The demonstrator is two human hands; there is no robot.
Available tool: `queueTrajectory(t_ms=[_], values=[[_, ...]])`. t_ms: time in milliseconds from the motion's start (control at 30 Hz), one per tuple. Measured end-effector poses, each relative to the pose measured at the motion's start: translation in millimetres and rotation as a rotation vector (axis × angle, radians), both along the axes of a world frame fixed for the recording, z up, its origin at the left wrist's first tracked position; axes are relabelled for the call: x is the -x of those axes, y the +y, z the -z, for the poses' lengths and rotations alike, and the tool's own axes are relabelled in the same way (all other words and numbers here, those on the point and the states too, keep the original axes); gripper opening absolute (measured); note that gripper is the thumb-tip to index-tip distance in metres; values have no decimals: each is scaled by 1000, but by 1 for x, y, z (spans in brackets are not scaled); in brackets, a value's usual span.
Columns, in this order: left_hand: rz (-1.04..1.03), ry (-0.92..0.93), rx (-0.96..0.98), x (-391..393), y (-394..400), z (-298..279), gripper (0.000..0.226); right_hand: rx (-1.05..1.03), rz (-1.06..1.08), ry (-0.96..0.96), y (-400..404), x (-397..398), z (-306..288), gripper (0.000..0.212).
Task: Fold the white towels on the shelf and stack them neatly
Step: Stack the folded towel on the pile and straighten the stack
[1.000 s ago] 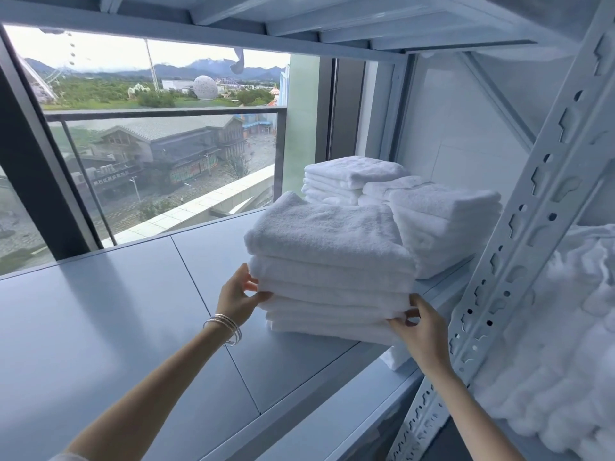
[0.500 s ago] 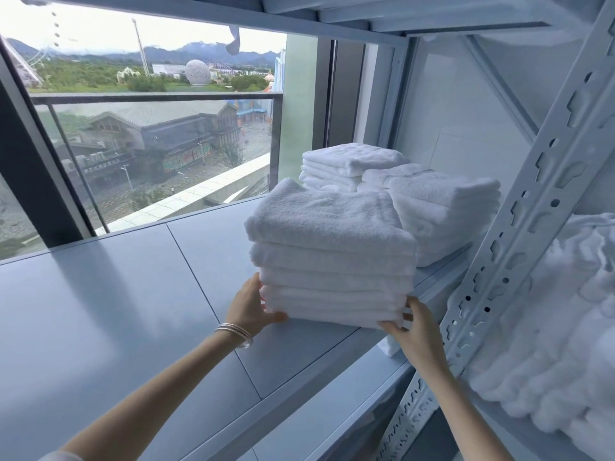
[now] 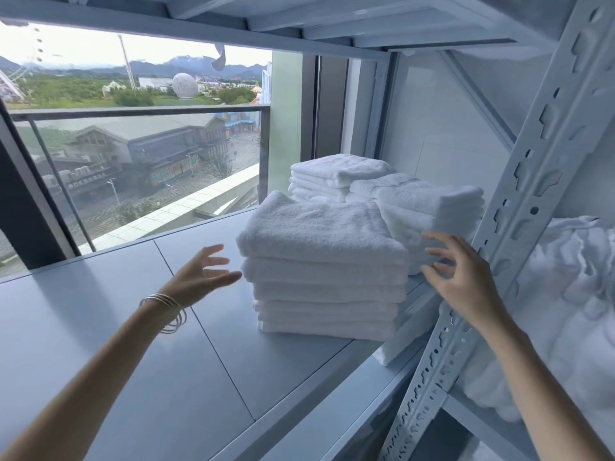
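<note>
- The base of the two rear towel piles (image 3: 336, 176) sat hidden behind the front stack (image 3: 324, 264), so how many towels each held could not be counted.
- A slotted metal upright (image 3: 519, 207) cut across the right side and covered part of the right rear pile (image 3: 429, 207) and of a heap of crumpled white fabric (image 3: 565, 301) in the next bay.
- A white piece (image 3: 399, 347) hung below the shelf edge; what it belonged to was hard to make out.
- The front stack stood on the grey shelf (image 3: 133, 344), near its right end: thick, nubbly terry folded into soft-edged rectangles, the top one bulging.
- The shelf surface was smooth, matte panelling with thin seams.
- The left hand (image 3: 199, 277) hovered just beside the stack's left face, fingers spread and straight, holding nothing; thin metal bangles (image 3: 166, 307) ringed its wrist.
- The right hand (image 3: 462, 281) was off the stack's right corner, fingers loosely splayed, gripping nothing.
</note>
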State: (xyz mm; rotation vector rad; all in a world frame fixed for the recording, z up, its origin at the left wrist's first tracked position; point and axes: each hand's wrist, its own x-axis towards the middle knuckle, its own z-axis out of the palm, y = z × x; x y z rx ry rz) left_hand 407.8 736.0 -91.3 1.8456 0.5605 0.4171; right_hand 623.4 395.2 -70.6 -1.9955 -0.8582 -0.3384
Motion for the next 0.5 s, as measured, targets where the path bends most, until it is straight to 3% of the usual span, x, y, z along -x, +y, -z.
queueTrajectory(t_ms=[67, 167, 300, 367, 433, 500], values=[[37, -54, 157, -9, 5, -28, 92, -81, -68, 308, 19, -16, -28, 27], [-28, 41, 64, -44, 9, -59, 52, 16, 60, 577, 60, -50, -49, 19], [-6, 124, 75, -96, 11, -75, 28, 359, 96, 649, 111, -58, -62, 60], [-3, 108, -17, -116, 13, -72, 21, 575, 109, 554, 125, -52, -59, 76], [-24, 51, -31, -131, 11, -64, 20, 674, 91, 403, 131, -52, -49, 71], [-37, 30, -66, -138, 5, -58, 22, 614, 112, 299, 125, -53, -41, 55]])
